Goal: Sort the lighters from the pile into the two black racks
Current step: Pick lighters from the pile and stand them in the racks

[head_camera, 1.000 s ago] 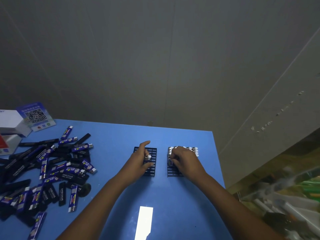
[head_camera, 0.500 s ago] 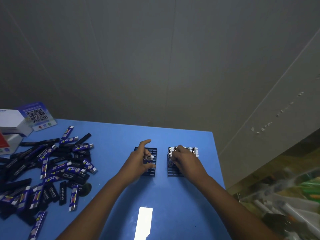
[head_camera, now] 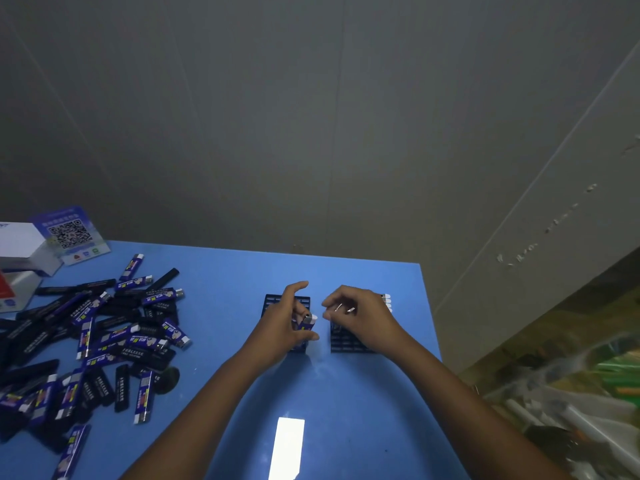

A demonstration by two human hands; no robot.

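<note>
Left hand (head_camera: 282, 327) pinches a blue lighter (head_camera: 307, 323) over the left rack (head_camera: 273, 301), index finger extended.

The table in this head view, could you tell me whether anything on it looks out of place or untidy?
Nothing looks damaged or spilled. The unsorted lighters lie in a loose, crisscrossed pile on the table's left side, as expected before sorting. The left hand holds a blue lighter over the left rack.

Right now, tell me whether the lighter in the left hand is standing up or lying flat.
Standing up, roughly. The lighter has its white cap on top, held by the left hand over the left rack.
</note>
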